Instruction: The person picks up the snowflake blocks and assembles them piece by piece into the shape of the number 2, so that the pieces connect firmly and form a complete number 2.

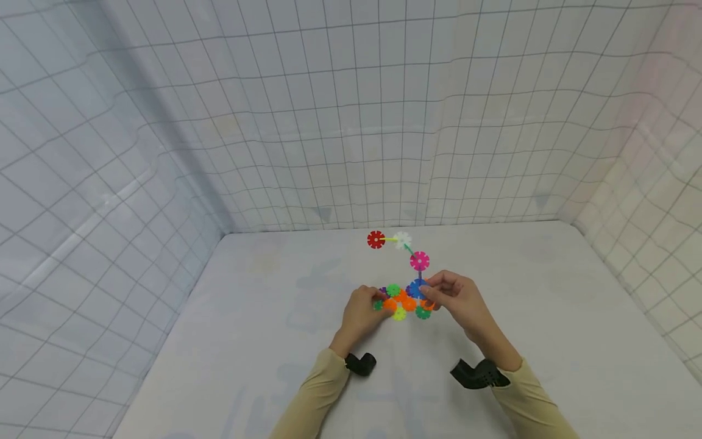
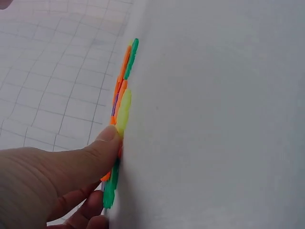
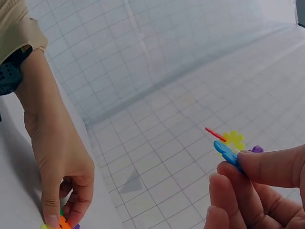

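Notched plastic discs are joined edge to edge into a colourful piece in the head view. My left hand (image 1: 362,308) pinches its left end, the thumb by a yellow-green disc (image 2: 124,112) and a green disc (image 2: 109,193) below in the left wrist view. My right hand (image 1: 457,299) pinches a blue disc (image 1: 415,288) between thumb and fingers. Several orange discs (image 1: 409,304) lie between the hands. From the blue disc a chain runs up through a pink disc (image 1: 419,261) and a white disc (image 1: 403,239) to a red disc (image 1: 375,239). The fingers partly hide both ends.
A white table top (image 1: 263,341) spreads under the hands. Pale sheets with a dark grid (image 1: 351,134) rise behind and at both sides. Black wrist mounts sit on the left wrist (image 1: 361,364) and right wrist (image 1: 479,374).
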### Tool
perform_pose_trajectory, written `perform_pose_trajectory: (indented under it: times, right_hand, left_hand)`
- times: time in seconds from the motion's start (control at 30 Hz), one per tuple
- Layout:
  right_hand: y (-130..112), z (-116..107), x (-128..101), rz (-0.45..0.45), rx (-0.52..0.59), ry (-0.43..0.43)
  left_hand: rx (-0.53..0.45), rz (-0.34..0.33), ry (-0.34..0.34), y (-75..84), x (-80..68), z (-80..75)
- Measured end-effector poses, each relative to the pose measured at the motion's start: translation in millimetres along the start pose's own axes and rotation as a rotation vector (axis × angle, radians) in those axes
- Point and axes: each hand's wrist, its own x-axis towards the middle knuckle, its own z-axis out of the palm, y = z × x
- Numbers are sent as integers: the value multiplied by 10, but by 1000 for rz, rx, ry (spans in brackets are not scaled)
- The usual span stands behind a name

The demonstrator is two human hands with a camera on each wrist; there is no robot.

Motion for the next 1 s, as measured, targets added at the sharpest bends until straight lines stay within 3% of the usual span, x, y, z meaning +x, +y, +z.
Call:
perform_pose_trajectory:
  times: [0.2, 0.33, 0.47, 0.6, 0.7, 0.8, 0.9, 1.0]
  right_hand:
    - [-8, -18, 5, -11, 60, 8]
    - [-29, -17, 6, 5, 96, 13]
    - [-36, -11, 4, 17, 102, 16]
    - [-40, -11, -8, 27, 98, 22]
    - [-50, -11, -19, 34, 99, 26]
    - [-70, -6, -24, 37, 107, 27]
    - [-95, 3, -34, 30, 111, 24]
    - [-120, 17, -49, 10, 113, 17]
  left_hand:
    - [-198, -31, 24, -73, -57, -58]
    - [-262, -57, 41, -136, -67, -86]
    - [-296, -41, 49, -155, -76, -132]
    - [-369, 5, 60, -79, -94, -228]
    - [-447, 63, 99, 64, -123, -351]
    - [-512, 146, 169, 322, -200, -546]
    - [-538, 288, 244, 606, -306, -739]
    - [-563, 427, 276, 797, -390, -853]
